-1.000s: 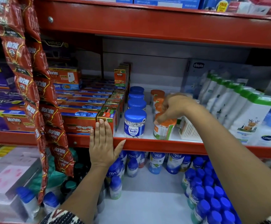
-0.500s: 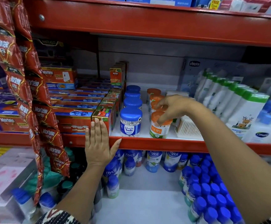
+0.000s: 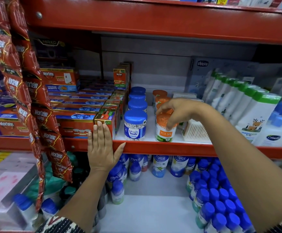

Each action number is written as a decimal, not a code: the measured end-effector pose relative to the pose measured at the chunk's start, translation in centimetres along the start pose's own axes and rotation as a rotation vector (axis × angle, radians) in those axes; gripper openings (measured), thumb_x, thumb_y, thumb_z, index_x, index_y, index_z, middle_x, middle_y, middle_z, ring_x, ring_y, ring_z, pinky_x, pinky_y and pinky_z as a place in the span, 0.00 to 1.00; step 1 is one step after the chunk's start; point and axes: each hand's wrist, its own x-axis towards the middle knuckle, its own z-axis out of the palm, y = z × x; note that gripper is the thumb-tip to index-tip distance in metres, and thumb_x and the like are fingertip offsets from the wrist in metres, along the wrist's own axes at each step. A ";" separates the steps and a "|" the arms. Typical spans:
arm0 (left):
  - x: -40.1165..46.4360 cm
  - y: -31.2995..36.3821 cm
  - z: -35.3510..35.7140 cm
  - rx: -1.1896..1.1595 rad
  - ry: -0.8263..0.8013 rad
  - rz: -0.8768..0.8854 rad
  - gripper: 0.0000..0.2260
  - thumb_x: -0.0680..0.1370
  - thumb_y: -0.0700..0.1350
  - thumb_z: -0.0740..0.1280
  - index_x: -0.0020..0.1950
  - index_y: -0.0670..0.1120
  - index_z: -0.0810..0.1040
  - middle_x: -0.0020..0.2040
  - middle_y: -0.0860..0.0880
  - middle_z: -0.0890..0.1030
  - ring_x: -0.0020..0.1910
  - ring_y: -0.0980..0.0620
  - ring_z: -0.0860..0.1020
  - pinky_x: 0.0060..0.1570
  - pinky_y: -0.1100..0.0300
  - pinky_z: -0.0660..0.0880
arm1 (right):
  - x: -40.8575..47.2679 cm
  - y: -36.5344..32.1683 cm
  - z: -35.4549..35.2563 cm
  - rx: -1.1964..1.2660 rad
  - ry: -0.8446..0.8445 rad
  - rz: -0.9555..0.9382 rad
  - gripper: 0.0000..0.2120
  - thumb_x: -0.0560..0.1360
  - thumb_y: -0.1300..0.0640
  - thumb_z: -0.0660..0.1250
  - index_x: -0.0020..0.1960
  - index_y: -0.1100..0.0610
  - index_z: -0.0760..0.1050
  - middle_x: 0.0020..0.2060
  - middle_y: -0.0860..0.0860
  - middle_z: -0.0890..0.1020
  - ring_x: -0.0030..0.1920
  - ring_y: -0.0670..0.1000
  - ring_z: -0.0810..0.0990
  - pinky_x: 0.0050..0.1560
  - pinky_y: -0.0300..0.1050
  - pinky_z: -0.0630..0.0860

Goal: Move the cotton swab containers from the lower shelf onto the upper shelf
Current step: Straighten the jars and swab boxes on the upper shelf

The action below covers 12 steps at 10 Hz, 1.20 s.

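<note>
An orange-lidded Tulips cotton swab container (image 3: pixel 164 133) stands upright at the front of the red-edged middle shelf (image 3: pixel 153 147). My right hand (image 3: pixel 179 111) grips its lid from above, thumb on the right side. More orange-lidded containers (image 3: pixel 161 98) line up behind it. To its left is a row of blue-lidded Johnson's buds jars (image 3: pixel 134 126). My left hand (image 3: pixel 101 148) lies flat against the shelf's front edge, fingers straight, holding nothing.
Mortein boxes (image 3: pixel 79 121) fill the shelf's left side and red Mortein sachets (image 3: pixel 27 98) hang in front. A white swab box (image 3: pixel 195 132) and green-capped bottles (image 3: pixel 247 111) stand to the right. Nycil bottles (image 3: pixel 160 165) and blue-capped bottles (image 3: pixel 217 199) crowd the shelf below.
The Tulips container was tilted in my right hand; it now stands upright on the shelf's front. My left hand has stayed on the shelf edge.
</note>
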 end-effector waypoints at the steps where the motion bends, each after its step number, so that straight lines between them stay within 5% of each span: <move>1: 0.0 0.0 0.0 -0.006 -0.003 0.000 0.35 0.82 0.63 0.45 0.79 0.39 0.41 0.79 0.44 0.39 0.78 0.47 0.42 0.77 0.51 0.42 | 0.1 0.1 0.1 0.011 -0.017 -0.009 0.33 0.67 0.66 0.74 0.68 0.49 0.71 0.66 0.51 0.72 0.63 0.56 0.73 0.61 0.53 0.77; 4: -0.1 0.0 -0.4 0.000 -0.045 -0.013 0.35 0.82 0.63 0.44 0.79 0.40 0.40 0.79 0.44 0.39 0.78 0.47 0.42 0.77 0.51 0.42 | -1.0 0.9 0.7 0.106 0.066 -0.057 0.35 0.68 0.65 0.73 0.72 0.52 0.67 0.69 0.52 0.71 0.66 0.54 0.72 0.63 0.51 0.74; 6: 0.7 1.4 -2.0 -0.147 -0.076 -0.022 0.35 0.82 0.64 0.46 0.79 0.44 0.39 0.79 0.47 0.37 0.78 0.49 0.39 0.76 0.48 0.39 | -4.8 5.2 3.9 0.254 0.711 -0.082 0.24 0.73 0.54 0.71 0.68 0.53 0.72 0.67 0.52 0.74 0.67 0.52 0.71 0.64 0.48 0.66; 7: 2.2 5.4 -3.5 -0.296 -0.048 0.149 0.33 0.82 0.59 0.54 0.80 0.43 0.46 0.80 0.45 0.46 0.79 0.47 0.47 0.76 0.47 0.47 | -6.1 8.5 5.6 0.269 0.914 0.029 0.22 0.75 0.53 0.68 0.67 0.57 0.73 0.66 0.56 0.75 0.67 0.55 0.71 0.65 0.47 0.65; 8: 4.9 11.1 -4.8 -0.547 -0.046 0.281 0.26 0.81 0.50 0.63 0.74 0.38 0.63 0.73 0.39 0.68 0.72 0.43 0.67 0.70 0.49 0.67 | -6.3 10.6 6.1 0.254 0.931 0.146 0.23 0.77 0.51 0.66 0.68 0.61 0.70 0.66 0.59 0.75 0.66 0.59 0.71 0.63 0.51 0.68; 9: 7.2 16.3 -6.2 -0.701 -0.172 0.216 0.21 0.80 0.46 0.61 0.69 0.36 0.72 0.63 0.41 0.78 0.60 0.47 0.77 0.55 0.59 0.75 | -5.9 11.9 6.0 0.203 0.886 0.212 0.25 0.78 0.47 0.63 0.68 0.63 0.69 0.64 0.62 0.75 0.64 0.61 0.73 0.58 0.52 0.70; 11: 9.8 21.0 -6.1 -0.888 -0.595 -0.235 0.20 0.79 0.47 0.60 0.71 0.45 0.69 0.57 0.47 0.81 0.53 0.48 0.79 0.52 0.52 0.77 | -5.8 12.5 5.1 0.303 0.775 0.277 0.27 0.78 0.44 0.61 0.68 0.62 0.69 0.64 0.62 0.76 0.64 0.61 0.74 0.58 0.51 0.70; 12: 10.5 21.8 -6.5 -0.985 -0.737 -0.426 0.12 0.81 0.45 0.61 0.63 0.44 0.76 0.52 0.47 0.81 0.50 0.49 0.78 0.46 0.58 0.73 | -6.1 12.9 4.9 0.431 0.752 0.263 0.28 0.76 0.43 0.64 0.68 0.61 0.70 0.65 0.60 0.76 0.65 0.60 0.74 0.62 0.53 0.70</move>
